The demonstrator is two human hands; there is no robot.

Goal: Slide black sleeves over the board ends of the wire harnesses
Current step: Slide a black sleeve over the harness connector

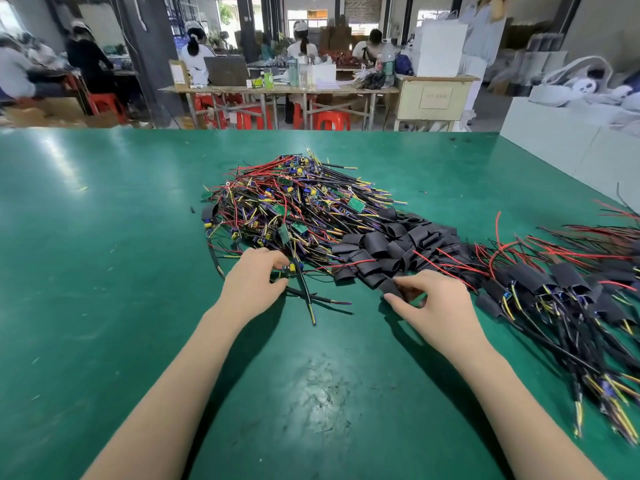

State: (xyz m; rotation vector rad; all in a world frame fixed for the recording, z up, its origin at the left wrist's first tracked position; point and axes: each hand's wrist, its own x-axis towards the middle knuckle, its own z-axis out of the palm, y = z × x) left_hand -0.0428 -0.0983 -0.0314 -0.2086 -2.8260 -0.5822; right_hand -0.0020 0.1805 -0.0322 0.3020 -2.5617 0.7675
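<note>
A big tangle of wire harnesses [291, 206] with small green boards lies mid-table. Right of it sits a heap of flat black sleeves [391, 247]. My left hand [254, 284] pinches the board end of one harness [289, 270] at the pile's near edge; its black cable trails toward me. My right hand [429, 299] pinches one black sleeve [391, 287] at the near edge of the sleeve heap. Sleeved harnesses [561, 299] lie in a pile at the right.
The green table [104, 271] spreads wide to the left and toward me. White boxes [571, 143] stand at the far right corner. Behind the table are people seated at benches, red stools and cartons.
</note>
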